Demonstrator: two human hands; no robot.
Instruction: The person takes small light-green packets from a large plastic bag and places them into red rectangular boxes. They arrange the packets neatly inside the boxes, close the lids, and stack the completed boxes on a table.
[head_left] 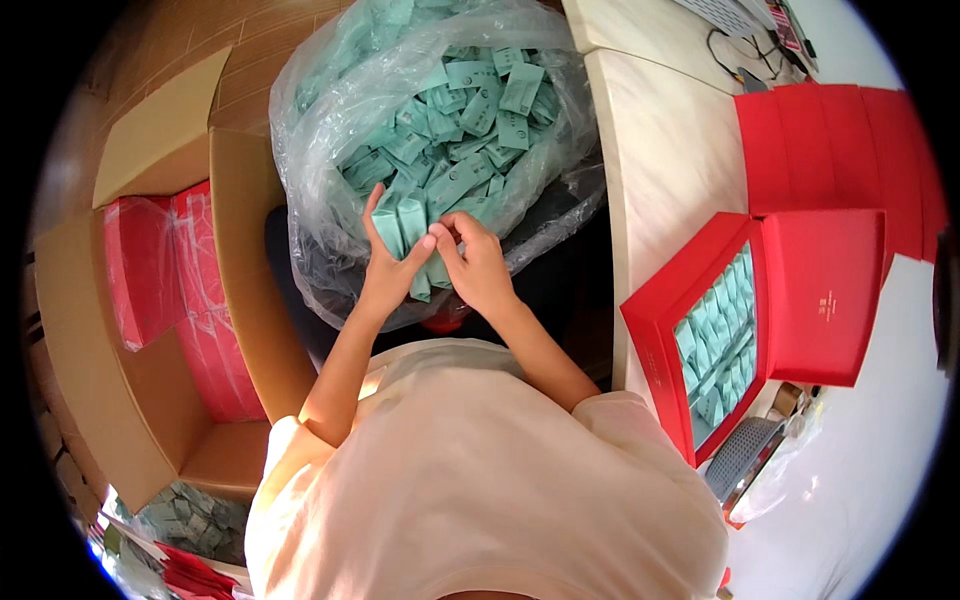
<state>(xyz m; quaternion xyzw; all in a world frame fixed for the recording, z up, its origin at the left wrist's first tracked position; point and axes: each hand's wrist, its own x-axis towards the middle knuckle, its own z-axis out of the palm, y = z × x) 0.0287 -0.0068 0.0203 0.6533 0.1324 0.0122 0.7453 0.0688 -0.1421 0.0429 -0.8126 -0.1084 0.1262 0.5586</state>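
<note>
Several green sachets point(389, 232): centre of the frame, over the clear bag point(312, 120)
Long axis: near-vertical, upper ends leaning slightly left
Left hand point(385, 275): clasping them
Right hand point(474, 264): fingertips bunched at their right edge; cannot tell whether pinching

Smooth, faintly shiny sachets point(412, 222), glossy crinkled plastic bag point(308, 115), matt cardboard carton point(245, 235).

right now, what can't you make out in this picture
All in the head view:
- Some left hand fingers: hidden behind the held green sachets.
- Clear plastic bag's far end: cut off by the top edge.
- Contents of the red boxes in the cardboard carton: hidden by their walls.
</note>
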